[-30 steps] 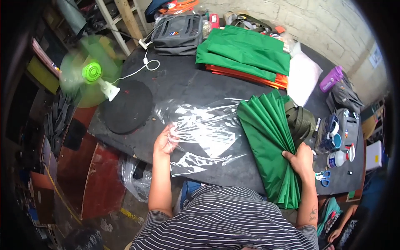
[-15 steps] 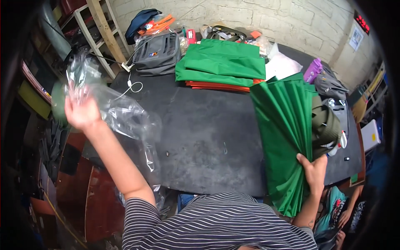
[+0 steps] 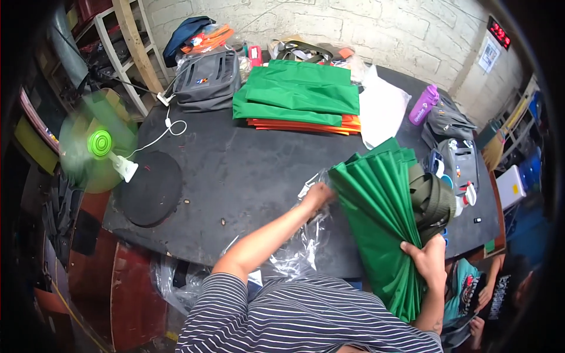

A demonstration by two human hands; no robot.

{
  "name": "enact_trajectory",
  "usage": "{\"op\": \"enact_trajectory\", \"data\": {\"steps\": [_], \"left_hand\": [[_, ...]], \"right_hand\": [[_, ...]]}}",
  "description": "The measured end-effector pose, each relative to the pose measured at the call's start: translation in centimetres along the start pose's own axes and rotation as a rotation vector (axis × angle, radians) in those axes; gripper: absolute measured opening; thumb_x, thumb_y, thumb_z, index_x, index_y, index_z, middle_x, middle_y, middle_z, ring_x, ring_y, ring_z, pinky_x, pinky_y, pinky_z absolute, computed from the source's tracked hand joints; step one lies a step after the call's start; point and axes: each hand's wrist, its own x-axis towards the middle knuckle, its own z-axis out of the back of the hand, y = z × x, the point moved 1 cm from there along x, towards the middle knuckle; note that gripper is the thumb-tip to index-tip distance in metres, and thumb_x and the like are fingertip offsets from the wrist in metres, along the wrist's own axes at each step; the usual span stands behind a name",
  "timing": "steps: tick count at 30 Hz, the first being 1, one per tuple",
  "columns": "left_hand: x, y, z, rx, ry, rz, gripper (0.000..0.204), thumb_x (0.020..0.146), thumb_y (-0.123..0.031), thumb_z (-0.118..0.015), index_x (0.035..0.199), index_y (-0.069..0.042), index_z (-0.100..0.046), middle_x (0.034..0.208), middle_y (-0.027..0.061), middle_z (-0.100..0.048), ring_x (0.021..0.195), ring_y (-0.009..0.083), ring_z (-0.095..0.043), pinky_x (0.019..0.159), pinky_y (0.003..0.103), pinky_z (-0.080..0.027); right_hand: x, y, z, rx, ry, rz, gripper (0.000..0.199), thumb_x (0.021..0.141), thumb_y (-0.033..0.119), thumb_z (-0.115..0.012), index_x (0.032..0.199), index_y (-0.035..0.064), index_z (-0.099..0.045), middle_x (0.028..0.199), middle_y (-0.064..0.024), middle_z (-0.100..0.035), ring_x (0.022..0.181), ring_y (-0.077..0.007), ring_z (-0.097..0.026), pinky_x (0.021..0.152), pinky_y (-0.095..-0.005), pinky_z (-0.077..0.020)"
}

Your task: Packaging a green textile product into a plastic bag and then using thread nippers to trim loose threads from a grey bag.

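At the near right of the flat black counter (image 3: 253,170), the right hand (image 3: 428,259) grips a thick, fanned bundle of green fabric (image 3: 376,215) low down, likely to pinch its layers together; beside its upper left edge, the left hand (image 3: 319,195) seems closed on crumpled, clear plastic film (image 3: 303,253) trailing nearward.

A green fan (image 3: 101,143) stands by a round black disc (image 3: 150,197), a gray bag (image 3: 207,82) sits near the pale block wall (image 3: 388,32), and a purple bottle (image 3: 423,106) is just beside another gray bag (image 3: 450,122).
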Motion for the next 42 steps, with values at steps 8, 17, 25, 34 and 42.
{"op": "enact_trajectory", "data": {"steps": [8, 17, 25, 34, 42], "left_hand": [[-5.4, -1.7, 1.8, -0.363, -0.064, 0.075, 0.037, 0.087, 0.004, -0.040, 0.122, -0.003, -0.035, 0.087, 0.0161, -0.062, 0.071, 0.0238, -0.065, 0.059, 0.035, -0.058], [-8.8, -1.7, 9.3, -0.283, -0.350, -0.042, 0.040, 0.087, 0.005, -0.047, 0.118, -0.006, -0.025, 0.086, 0.0192, -0.060, 0.070, 0.0292, -0.067, 0.061, 0.037, -0.059], [-7.9, -2.5, 11.2, -0.060, -0.457, -0.171, 0.054, 0.080, 0.013, -0.047, 0.126, -0.011, -0.032, 0.077, 0.0105, -0.058, 0.053, 0.0121, -0.056, 0.042, 0.023, -0.046], [-7.5, -0.4, 9.0, 0.720, -0.610, -0.607, 0.008, 0.076, 0.003, -0.055, 0.083, 0.000, -0.056, 0.078, 0.0156, -0.058, 0.075, 0.0343, -0.058, 0.064, 0.042, -0.046], [-7.4, -3.2, 6.4, 1.037, -0.609, -0.253, 0.073, 0.041, -0.042, -0.088, 0.093, -0.004, -0.055, 0.097, 0.0098, -0.053, 0.105, 0.0304, -0.047, 0.091, 0.046, -0.033]], "right_hand": [[2.7, 1.5, -2.8, -0.187, 0.125, 0.074, 0.046, 0.059, 0.028, -0.082, 0.049, -0.0041, -0.050, 0.060, -0.0226, -0.054, 0.065, -0.0403, -0.056, 0.066, -0.0472, -0.0443], [4.5, 3.1, -7.0, -0.407, 0.305, 0.289, 0.036, 0.066, 0.029, -0.076, 0.070, -0.0029, -0.059, 0.078, -0.0186, -0.060, 0.078, -0.0362, -0.059, 0.077, -0.0430, -0.0462], [4.3, 3.0, -6.8, -0.398, 0.265, 0.313, 0.036, 0.066, 0.026, -0.076, 0.074, -0.0043, -0.059, 0.079, -0.0190, -0.060, 0.077, -0.0366, -0.060, 0.079, -0.0427, -0.0456], [5.6, 2.8, -5.2, -0.226, 0.317, 0.045, 0.041, 0.063, 0.026, -0.080, 0.065, -0.0076, -0.056, 0.063, -0.0233, -0.058, 0.065, -0.0395, -0.061, 0.064, -0.0445, -0.0478], [5.1, 3.5, -2.7, -0.176, 0.187, 0.050, 0.043, 0.061, 0.022, -0.080, 0.051, -0.0070, -0.050, 0.051, -0.0210, -0.052, 0.052, -0.0369, -0.058, 0.054, -0.0437, -0.0455]]}}
